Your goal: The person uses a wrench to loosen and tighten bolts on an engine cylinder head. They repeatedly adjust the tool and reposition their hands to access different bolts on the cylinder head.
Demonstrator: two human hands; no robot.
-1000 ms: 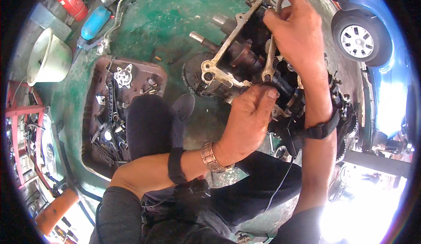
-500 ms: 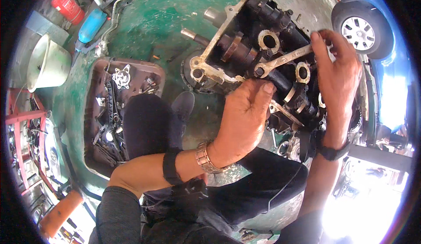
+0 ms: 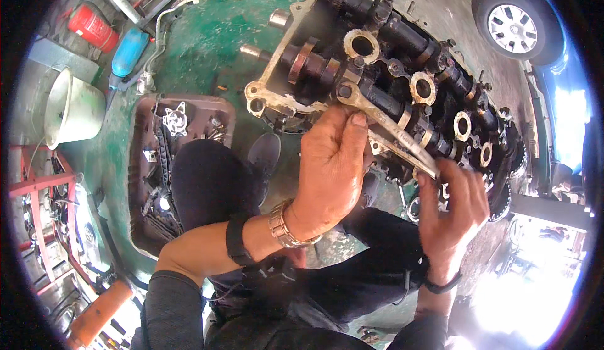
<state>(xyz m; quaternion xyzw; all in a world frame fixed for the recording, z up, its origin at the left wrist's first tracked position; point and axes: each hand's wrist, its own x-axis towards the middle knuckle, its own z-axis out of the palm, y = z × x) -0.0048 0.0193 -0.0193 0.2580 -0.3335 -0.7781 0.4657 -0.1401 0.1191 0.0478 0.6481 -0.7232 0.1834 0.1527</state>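
Note:
A cylinder head with two dark, oily camshafts stands in front of me. The jaw of a combination wrench sits on a bolt of a camshaft cap near the head's left end. Close below that jaw, my left hand has its thumb and fingers pinched together against the wrench; part of the fingertips is hidden. At the other end of the handle, my right hand grips the wrench between thumb and fingers. The handle slants down to the right across the near camshaft.
At left on the green floor lies a brown tray of loose metal parts. Beyond it are a pale bucket, a blue bottle jack-like tool and a red cylinder. A blue car's wheel stands at far right.
My right hand has swung the wrench handle from upper right down toward me, the jaw staying at the bolt. My left hand stays by the jaw. The whole view has shifted slightly.

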